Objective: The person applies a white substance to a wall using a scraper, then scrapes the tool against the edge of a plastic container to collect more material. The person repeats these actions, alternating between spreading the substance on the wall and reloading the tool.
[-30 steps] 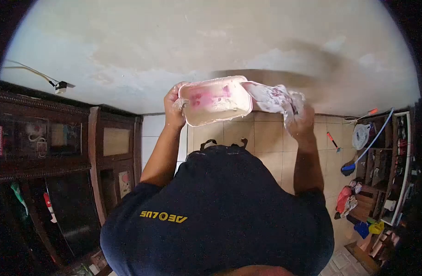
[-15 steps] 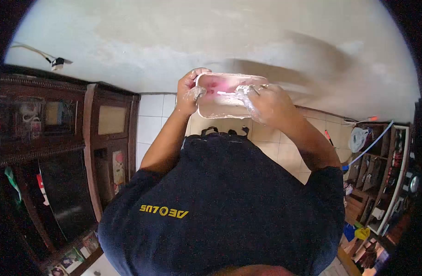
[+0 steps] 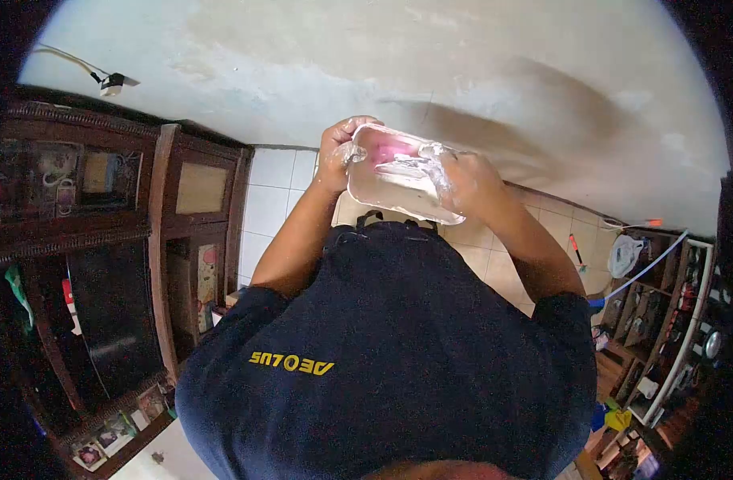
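A white rectangular plastic tub [image 3: 390, 206] with a pinkish inside is held up in front of my chest, close to the wall. My left hand [image 3: 341, 156] grips its left end, thumb over the rim and fingers behind it. White paste smears that thumb. My right hand [image 3: 466, 180] is at the tub's right end, its fingers closed and reaching over the inside. Wet white paste [image 3: 410, 166] lies in the tub near these fingertips and coats them. Whatever the right fingers hold is hidden by the paste and the hand.
A patchy plastered wall [image 3: 302, 72] rises ahead, with a wired socket box [image 3: 112, 85] at left. A dark wooden cabinet [image 3: 162, 240] stands on the left. On the right are a cluttered shelf [image 3: 654, 296], a white plastic bag [image 3: 625, 256] and pale floor tiles [image 3: 272, 188].
The tub has tilted, its right end dropping lower. My right hand has shifted slightly down and stays at the tub's right end. My left hand keeps its grip.
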Demonstrator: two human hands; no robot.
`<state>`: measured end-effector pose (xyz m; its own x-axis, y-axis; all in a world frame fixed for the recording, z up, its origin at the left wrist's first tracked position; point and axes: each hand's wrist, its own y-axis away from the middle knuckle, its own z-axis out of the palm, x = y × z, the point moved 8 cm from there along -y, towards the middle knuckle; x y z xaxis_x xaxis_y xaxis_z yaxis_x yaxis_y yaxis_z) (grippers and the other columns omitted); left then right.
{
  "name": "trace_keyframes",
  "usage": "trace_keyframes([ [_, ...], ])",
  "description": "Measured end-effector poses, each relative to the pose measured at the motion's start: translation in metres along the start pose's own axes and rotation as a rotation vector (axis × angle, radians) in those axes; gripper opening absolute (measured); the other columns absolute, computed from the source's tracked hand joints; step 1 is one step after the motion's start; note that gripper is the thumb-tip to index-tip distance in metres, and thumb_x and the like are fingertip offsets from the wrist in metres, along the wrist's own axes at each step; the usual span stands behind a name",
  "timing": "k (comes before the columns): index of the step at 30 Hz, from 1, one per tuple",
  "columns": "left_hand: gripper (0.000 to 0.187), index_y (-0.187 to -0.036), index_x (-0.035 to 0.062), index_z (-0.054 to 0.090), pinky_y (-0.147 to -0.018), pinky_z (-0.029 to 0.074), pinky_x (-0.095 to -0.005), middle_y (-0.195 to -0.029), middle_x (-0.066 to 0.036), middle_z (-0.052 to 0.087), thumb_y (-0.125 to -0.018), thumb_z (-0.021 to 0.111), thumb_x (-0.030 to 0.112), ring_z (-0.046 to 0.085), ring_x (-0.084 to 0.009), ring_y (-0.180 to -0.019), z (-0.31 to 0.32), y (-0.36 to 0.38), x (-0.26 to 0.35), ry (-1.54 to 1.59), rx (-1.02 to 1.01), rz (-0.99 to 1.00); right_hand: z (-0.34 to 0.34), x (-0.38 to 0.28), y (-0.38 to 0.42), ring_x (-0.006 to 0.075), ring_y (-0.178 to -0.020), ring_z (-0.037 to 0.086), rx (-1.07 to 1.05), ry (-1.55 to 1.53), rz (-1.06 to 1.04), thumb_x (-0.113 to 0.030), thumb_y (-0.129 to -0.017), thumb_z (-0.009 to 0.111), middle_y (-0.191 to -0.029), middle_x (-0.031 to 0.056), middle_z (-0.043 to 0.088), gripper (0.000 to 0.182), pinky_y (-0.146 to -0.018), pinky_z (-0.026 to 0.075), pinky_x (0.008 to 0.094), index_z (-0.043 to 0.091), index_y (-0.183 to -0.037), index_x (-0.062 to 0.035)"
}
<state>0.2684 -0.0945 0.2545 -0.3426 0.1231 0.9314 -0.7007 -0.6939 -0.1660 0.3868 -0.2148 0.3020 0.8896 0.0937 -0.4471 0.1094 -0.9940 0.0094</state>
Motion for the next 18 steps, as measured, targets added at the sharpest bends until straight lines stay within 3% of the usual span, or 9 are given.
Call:
trace_keyframes([
  [5,0.053,-0.095,-0.0040,0.057,-0.072,0.047,-0.0283,-0.088,-0.009,0.060,-0.069,0.062,0.041,0.057,-0.0155,-0.078,-0.004,0.001,-0.008,-0.027,0.015,-0.031,0.003,-0.003,0.004,0.0381,-0.078,0.057,0.050,-0.069,-0.036,-0.009,-0.063,0.060,-0.080,0.0221,0.057,0.038,-0.070,0.045,0.0458,0.049,-0.098,0.0014],
  [7,0.054,-0.095,-0.0043,0.057,-0.071,0.047,-0.0284,-0.088,-0.009,0.060,-0.069,0.062,0.043,0.058,-0.0157,-0.078,-0.003,0.000,-0.012,-0.012,0.020,-0.052,0.006,0.008,0.006,0.0368,-0.074,0.054,0.093,-0.096,0.017,-0.019,-0.069,0.060,-0.078,0.0205,0.056,0.038,-0.067,0.043,0.0454,0.051,-0.101,-0.0009],
  [13,0.056,-0.094,-0.0049,0.057,-0.071,0.047,-0.0284,-0.086,-0.010,0.061,-0.069,0.061,0.045,0.058,-0.0164,-0.077,-0.011,0.000,-0.025,-0.018,0.028,-0.062,0.017,0.019,0.007,0.0393,-0.080,0.052,0.050,-0.094,0.254,-0.021,-0.078,0.055,-0.087,0.0203,0.056,0.038,-0.075,0.042,0.0455,0.049,-0.112,-0.0046],
  [18,0.051,-0.094,-0.0051,0.057,-0.071,0.046,-0.0280,-0.087,-0.010,0.061,-0.070,0.058,0.040,0.057,-0.0160,-0.078,-0.021,0.004,-0.030,-0.015,0.056,-0.037,0.032,0.026,0.002,0.0386,-0.085,0.054,0.148,-0.200,0.213,-0.018,-0.079,0.054,-0.090,0.0203,0.058,0.032,-0.077,0.042,0.0446,0.051,-0.109,-0.0065],
])
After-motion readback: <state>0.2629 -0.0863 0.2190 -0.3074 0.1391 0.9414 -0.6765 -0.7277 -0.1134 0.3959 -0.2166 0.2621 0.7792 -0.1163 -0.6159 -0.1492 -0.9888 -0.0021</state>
